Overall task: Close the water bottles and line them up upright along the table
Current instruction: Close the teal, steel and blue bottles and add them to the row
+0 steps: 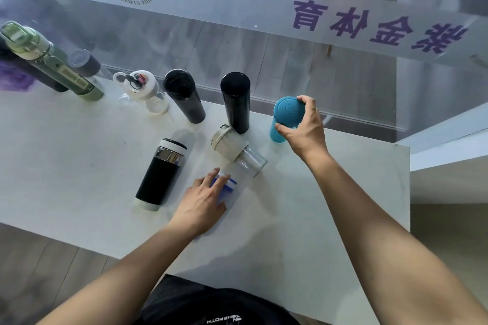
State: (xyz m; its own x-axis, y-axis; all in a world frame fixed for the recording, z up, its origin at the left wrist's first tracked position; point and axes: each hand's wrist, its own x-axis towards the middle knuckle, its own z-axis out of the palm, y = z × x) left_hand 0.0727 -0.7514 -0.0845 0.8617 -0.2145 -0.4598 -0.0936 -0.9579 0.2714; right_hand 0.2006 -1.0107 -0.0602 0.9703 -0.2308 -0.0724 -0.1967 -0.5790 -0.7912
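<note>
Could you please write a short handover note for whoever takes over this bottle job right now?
Right hand: gripping the teal bottle at the right end of the back row.
Left hand: on the clear bottle with blue lid near the front.
Done: two black bottles, the white-lidded bottle and the green bottle stand in the row.
Left: the black steel-collared bottle and the beige-lidded clear bottle are still out of line.

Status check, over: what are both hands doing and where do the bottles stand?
Right hand gripping blue bottle at row's end. Left hand on clear bottle with blue lid, not yet in line. Beige-lidded bottle stands between them.
</note>
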